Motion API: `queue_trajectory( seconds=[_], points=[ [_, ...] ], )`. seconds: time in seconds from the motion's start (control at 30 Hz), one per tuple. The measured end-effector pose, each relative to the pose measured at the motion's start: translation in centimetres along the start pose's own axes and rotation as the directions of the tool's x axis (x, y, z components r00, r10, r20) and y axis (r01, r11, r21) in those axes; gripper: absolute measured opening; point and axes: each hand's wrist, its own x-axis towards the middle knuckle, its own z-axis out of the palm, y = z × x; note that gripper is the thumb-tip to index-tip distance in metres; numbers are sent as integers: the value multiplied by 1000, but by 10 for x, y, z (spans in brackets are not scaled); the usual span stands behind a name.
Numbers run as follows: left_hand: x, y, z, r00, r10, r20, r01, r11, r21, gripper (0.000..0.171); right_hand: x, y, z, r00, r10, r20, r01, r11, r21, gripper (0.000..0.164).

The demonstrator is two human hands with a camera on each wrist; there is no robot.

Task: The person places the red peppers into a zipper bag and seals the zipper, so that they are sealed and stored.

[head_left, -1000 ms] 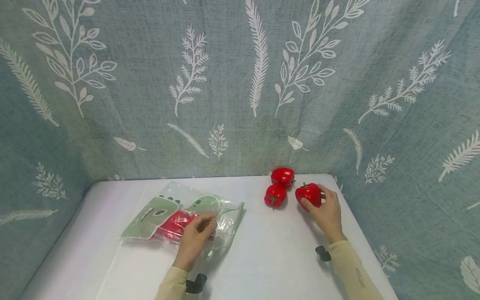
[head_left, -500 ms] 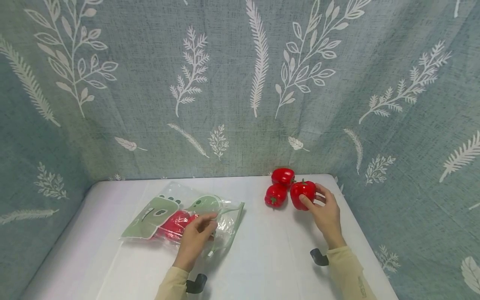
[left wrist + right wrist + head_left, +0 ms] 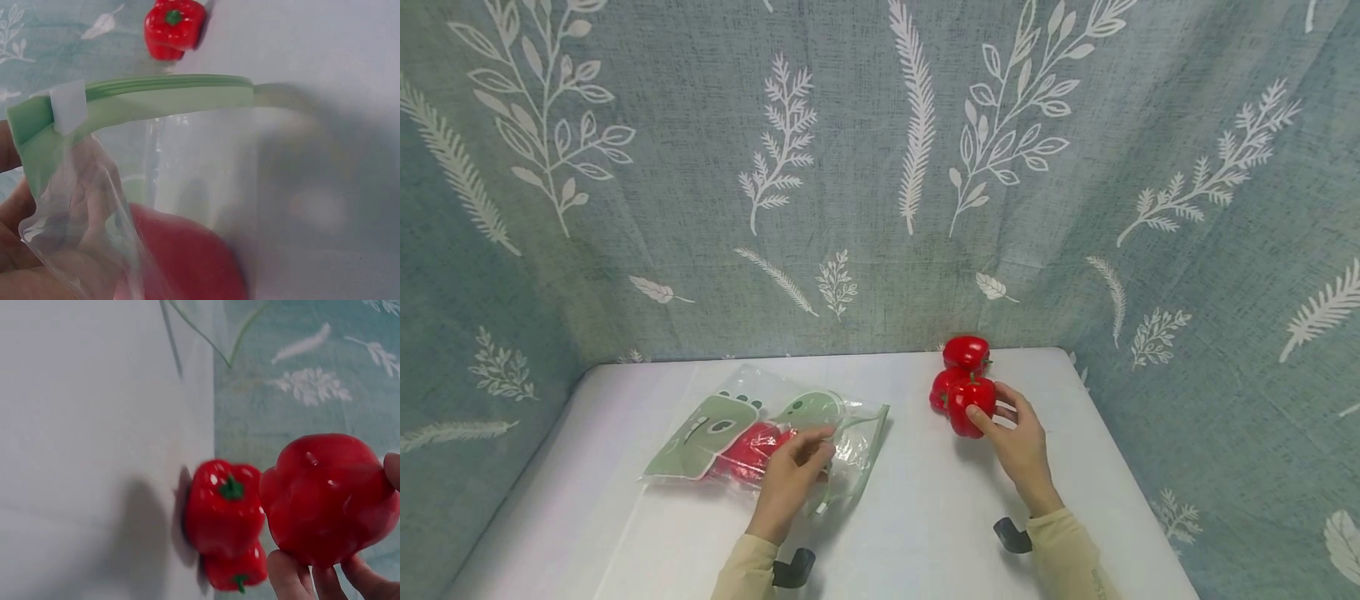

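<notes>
My right hand holds a red bell pepper with a green stem, thumb on one side and fingers on the other. In the right wrist view this pepper shows its lobed underside. My left hand grips the clear zip bag near its mouth. The left wrist view shows the bag's green zip strip with a white slider, and my fingers partly behind the plastic. A red pepper lies inside the bag. Green cartoon shapes are printed on the bag.
Two more red peppers, one behind and one in front, stand close together near the back of the white table. The held pepper partly covers the front one in the head view. A patterned grey-green cloth surrounds the table.
My right hand has moved left with the pepper, from the right of the two standing peppers to in front of one. My left hand and the bag have stayed in place.
</notes>
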Motion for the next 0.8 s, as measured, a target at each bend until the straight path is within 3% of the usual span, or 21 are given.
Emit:
queue_trajectory(
  seconds=[0.4, 0.8],
  points=[
    [1, 1, 3, 1000, 4, -5, -3, 1000, 7, 30, -28, 6, 48, 992, 9, 127, -12, 1000, 18, 75],
    [0, 3, 2, 1000, -14, -5, 14, 1000, 21, 31, -48, 6, 86, 961, 3, 276, -11, 1000, 26, 73]
  ],
)
